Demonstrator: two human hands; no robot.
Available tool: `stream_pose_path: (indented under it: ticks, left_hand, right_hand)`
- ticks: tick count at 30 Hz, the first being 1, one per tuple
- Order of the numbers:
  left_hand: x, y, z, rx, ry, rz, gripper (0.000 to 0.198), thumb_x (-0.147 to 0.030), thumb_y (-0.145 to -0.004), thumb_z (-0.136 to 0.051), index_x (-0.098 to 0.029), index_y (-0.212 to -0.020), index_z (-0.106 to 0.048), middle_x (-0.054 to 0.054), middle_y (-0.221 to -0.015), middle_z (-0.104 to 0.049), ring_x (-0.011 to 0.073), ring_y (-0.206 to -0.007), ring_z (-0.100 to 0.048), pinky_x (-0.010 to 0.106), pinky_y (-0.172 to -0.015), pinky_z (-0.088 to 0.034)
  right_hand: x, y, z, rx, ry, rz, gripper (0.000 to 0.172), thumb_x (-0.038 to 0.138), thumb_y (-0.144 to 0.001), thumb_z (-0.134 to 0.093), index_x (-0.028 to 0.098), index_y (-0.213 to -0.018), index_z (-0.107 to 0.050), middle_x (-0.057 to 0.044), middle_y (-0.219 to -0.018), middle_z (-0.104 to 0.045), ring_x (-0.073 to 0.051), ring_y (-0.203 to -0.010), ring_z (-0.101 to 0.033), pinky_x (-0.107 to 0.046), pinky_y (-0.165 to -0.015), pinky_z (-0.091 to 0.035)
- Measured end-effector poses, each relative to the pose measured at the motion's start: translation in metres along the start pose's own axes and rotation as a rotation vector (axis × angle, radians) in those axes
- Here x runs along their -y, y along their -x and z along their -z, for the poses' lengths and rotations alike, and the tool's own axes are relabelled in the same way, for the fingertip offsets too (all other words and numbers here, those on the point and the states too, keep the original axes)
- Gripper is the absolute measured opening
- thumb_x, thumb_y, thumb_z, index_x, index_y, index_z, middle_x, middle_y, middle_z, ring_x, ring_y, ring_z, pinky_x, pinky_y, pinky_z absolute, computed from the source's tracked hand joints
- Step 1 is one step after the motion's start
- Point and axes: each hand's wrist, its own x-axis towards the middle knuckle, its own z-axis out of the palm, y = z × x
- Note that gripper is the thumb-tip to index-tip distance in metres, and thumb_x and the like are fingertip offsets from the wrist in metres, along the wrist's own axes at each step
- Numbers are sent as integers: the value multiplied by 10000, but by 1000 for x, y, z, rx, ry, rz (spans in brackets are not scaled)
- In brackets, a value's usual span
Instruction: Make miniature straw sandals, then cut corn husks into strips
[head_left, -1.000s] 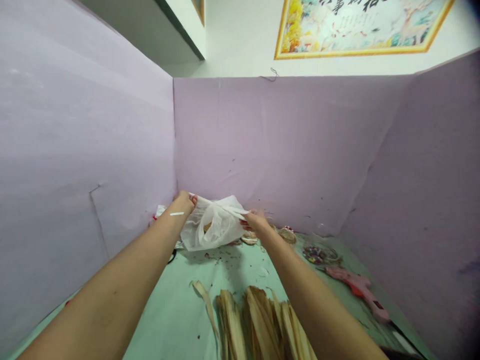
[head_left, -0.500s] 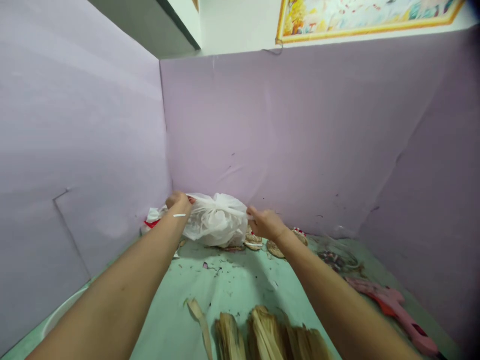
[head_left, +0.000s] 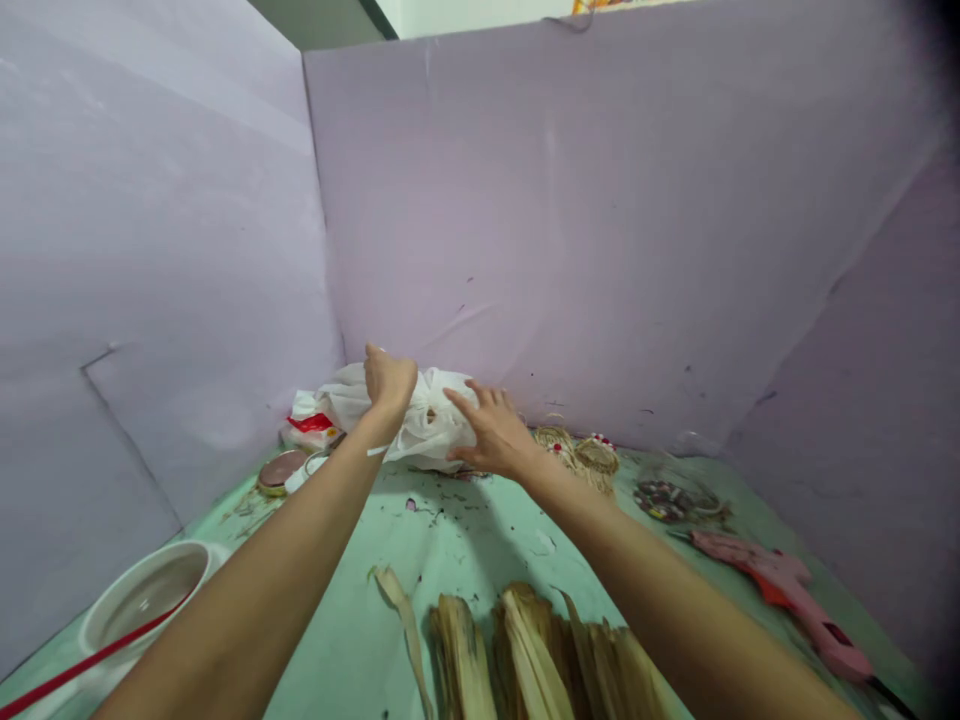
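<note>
A white plastic bag (head_left: 431, 425) lies bunched against the back purple wall on the green table. My left hand (head_left: 388, 381) is closed on the top of the bag, fingers curled round the gathered plastic. My right hand (head_left: 487, 432) rests flat on the bag's right side with its fingers stretched out. A bundle of dried husk strips (head_left: 525, 650) lies on the table between my forearms, close to me.
Purple board walls (head_left: 600, 250) close in the table on three sides. A pink glue gun (head_left: 787, 590) lies at the right. Small woven straw pieces (head_left: 585, 455) and a bead dish (head_left: 660, 498) sit by the back wall. A white bowl (head_left: 142, 595), a round lid (head_left: 279, 470) and a red-and-white packet (head_left: 311, 425) are at the left.
My hands have stopped pulling the bag's handles apart; the left now grips the bag's top and the right has opened flat on its side. The view has tilted down, showing the bowl.
</note>
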Motion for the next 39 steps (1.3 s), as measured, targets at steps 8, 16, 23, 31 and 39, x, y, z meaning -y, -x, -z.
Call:
stream_pose_path:
  ticks: [8,16,23,31,39]
  left_hand:
    - [1,66,42,-108,-53,-303,759,-52,-658,-519,-84,-1364,-242,183,-1283,-443,290,-1211,-396,428,-1027,-311]
    - [52,118,67,1,-70,-568,617,-64,-693,-475,-153,-1288,-339,130,-1219,-483,242,-1168,-437,412,-986,-362]
    - [67,138,80,196,-103,-479,288,-102,-712,-443,-204,-947,-576,57,-1013,-598,196,-1017,-543,331,-929,-409]
    - [42,177,124,689,-486,-208,278,-424,-760,-446,-237,-620,-597,12,-605,-625,195,-611,-574,276,-559,-362]
    - [49,234,142,1188,-650,-78,606,-668,-760,-241,-200,-468,-492,87,-548,-621,257,-582,-600,312,-552,-376]
  right_hand:
    - [19,-54,-16,54,150,-353,403,394,-916,-310,171,-1131,-568,-174,-1139,-597,-303,-1123,-498,-483,-901,-367]
    - [8,-84,-54,169,192,-450,340,302,-900,-439,128,-1187,-495,-153,-1195,-532,-253,-1027,-552,-442,-819,-459]
    - [17,-66,-25,360,175,-309,349,210,-795,-588,105,-1125,-543,-147,-1119,-568,-258,-986,-565,-387,-792,-465]
    - [56,92,135,341,267,-539,270,380,-805,-478,187,-693,-631,-30,-585,-585,-167,-556,-544,-276,-534,-366]
    - [95,261,94,525,-12,-909,512,640,-751,-412,178,-667,-616,-109,-656,-659,-232,-633,-616,-281,-518,-357]
